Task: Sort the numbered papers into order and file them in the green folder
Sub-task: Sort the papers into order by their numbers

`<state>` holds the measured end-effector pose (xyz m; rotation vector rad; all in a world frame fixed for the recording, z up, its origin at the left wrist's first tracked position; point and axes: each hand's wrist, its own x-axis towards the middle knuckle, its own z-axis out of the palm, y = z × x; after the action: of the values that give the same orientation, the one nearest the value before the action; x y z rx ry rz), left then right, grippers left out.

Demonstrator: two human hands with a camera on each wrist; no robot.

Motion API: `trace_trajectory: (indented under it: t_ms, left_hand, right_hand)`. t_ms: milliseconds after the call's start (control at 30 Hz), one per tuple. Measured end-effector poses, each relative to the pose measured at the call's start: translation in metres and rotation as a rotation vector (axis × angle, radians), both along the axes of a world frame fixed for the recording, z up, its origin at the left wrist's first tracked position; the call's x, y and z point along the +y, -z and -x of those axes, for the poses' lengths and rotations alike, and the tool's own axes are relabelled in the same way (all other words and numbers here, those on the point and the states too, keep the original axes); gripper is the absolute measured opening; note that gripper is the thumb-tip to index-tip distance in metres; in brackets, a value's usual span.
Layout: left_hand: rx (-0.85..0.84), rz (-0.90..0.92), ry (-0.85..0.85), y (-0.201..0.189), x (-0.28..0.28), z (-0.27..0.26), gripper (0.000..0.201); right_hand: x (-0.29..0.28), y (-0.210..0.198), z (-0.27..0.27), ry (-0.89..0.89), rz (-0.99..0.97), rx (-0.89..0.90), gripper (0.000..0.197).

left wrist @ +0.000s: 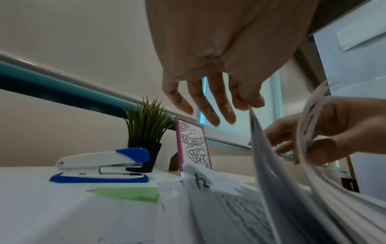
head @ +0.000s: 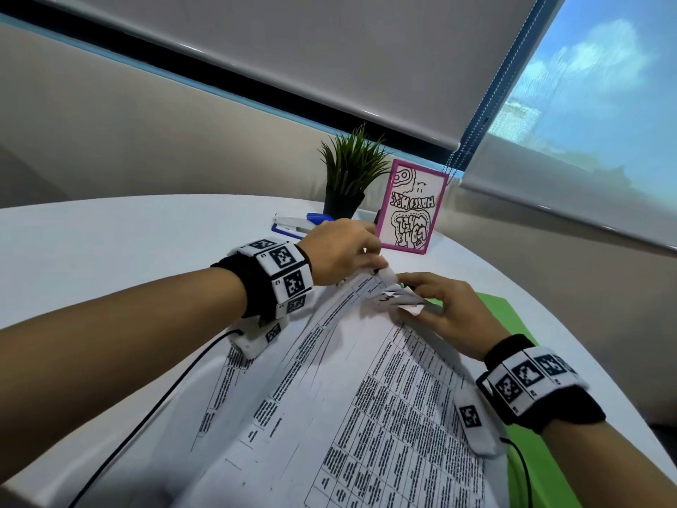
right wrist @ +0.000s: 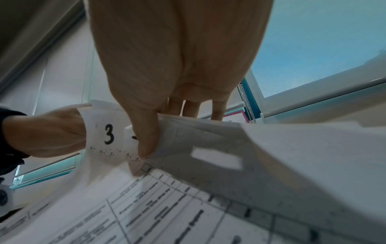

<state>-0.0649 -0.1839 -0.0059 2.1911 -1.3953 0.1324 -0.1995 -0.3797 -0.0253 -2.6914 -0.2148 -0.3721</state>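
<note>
up close, both hands work at the far corners of the numbered papers (head: 366, 397), a fanned stack of printed sheets lying on the white table (head: 110, 251) with the green folder (head: 513, 317) under them, its green showing past the stack's right edge. the left hand (head: 340, 251) pinches the lifted corner of one sheet between thumb and forefinger, its other fingers (left wrist: 208, 107) spread loosely above the table. the right hand (head: 447, 313) grips another bent-up bunch of corners, thumb (right wrist: 146, 140) pressed on top and fingers behind; a handwritten 3 (right wrist: 109, 134) shows on the corner beside that thumb. in the left wrist view a low curled corner marked 4 (left wrist: 201, 182) lies flat on the stack. behind the hands stand a blue and white stapler (left wrist: 100, 165), a small potted plant (head: 348, 177) and a pink-framed card (head: 412, 207), all well apart from the stack.
</note>
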Motion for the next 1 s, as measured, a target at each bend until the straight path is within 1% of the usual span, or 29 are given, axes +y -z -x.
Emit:
trace_trajectory:
  t_ms: [33,67,100,133,200,233,300,367,433,500,567,633,667,733,767,800,900,933,967,1000]
  left_hand:
    - [0.021,-0.009,-0.007,-0.003,0.0,0.002,0.031]
    - [0.077,-0.01,-0.024,-0.004,0.0,0.002,0.034]
    - [0.165,0.001,-0.052,-0.004,-0.001,0.002,0.038]
    - [0.264,0.023,-0.094,-0.003,-0.003,0.001,0.042]
    - [0.435,0.059,-0.199,0.001,-0.008,-0.001,0.048]
    - [0.495,0.067,-0.243,0.003,-0.011,-0.002,0.049]
    - [0.591,0.079,-0.303,0.006,-0.017,-0.001,0.049]
    - [0.667,0.098,-0.316,0.007,-0.02,0.0,0.048]
    - [0.642,0.085,-0.327,0.005,-0.019,0.001,0.048]
    - [0.585,0.046,-0.338,0.005,-0.015,-0.001,0.047]
    - [0.57,0.011,-0.343,0.006,-0.008,-0.007,0.045]
    - [0.617,0.02,-0.346,0.008,0.002,-0.016,0.032]
    - [0.677,0.039,-0.338,0.008,0.008,-0.019,0.026]
    - [0.779,0.049,-0.327,0.007,0.019,-0.026,0.018]
    - [0.779,0.037,-0.333,0.007,0.025,-0.028,0.016]
    - [0.74,0.018,-0.345,0.006,0.031,-0.031,0.015]
    - [0.473,-0.09,-0.366,0.006,0.046,-0.031,0.016]
    - [0.416,-0.106,-0.343,0.006,0.05,-0.027,0.016]
    - [0.403,-0.106,-0.285,0.006,0.053,-0.023,0.016]
    - [0.43,-0.095,-0.192,0.006,0.054,-0.018,0.016]
  right_hand:
    - [0.002,-0.001,0.001,0.016,-0.016,-0.022,0.035]
    - [0.004,-0.002,0.003,0.031,-0.03,-0.044,0.026]
    - [0.005,-0.002,0.005,0.036,-0.041,-0.062,0.019]
    - [0.005,-0.001,0.006,0.033,-0.045,-0.076,0.016]
    - [0.005,0.001,0.009,0.025,-0.04,-0.091,0.016]
    - [0.004,0.002,0.011,0.02,-0.03,-0.096,0.016]
    - [0.003,0.003,0.012,0.022,-0.024,-0.102,0.015]
    - [0.001,0.002,0.014,0.038,-0.035,-0.113,0.018]
    - [0.0,0.001,0.016,0.028,-0.04,-0.126,0.023]
    - [0.0,0.0,0.017,0.002,-0.046,-0.141,0.018]
    - [-0.001,0.0,0.018,-0.017,-0.064,-0.158,0.013]
    - [0.0,0.001,0.019,-0.039,-0.096,-0.163,0.009]
    - [0.0,0.001,0.02,-0.042,-0.115,-0.161,0.011]
    - [0.002,0.0,0.021,-0.017,-0.186,-0.14,0.023]
    - [0.002,-0.001,0.022,-0.004,-0.218,-0.128,0.027]
    - [0.003,-0.001,0.022,0.0,-0.233,-0.122,0.027]
    - [0.003,0.0,0.021,0.015,-0.244,-0.113,0.022]
    - [0.003,0.001,0.02,0.02,-0.245,-0.112,0.023]
    - [0.003,0.001,0.019,0.028,-0.234,-0.114,0.025]
    - [0.003,0.002,0.019,0.037,-0.217,-0.122,0.025]
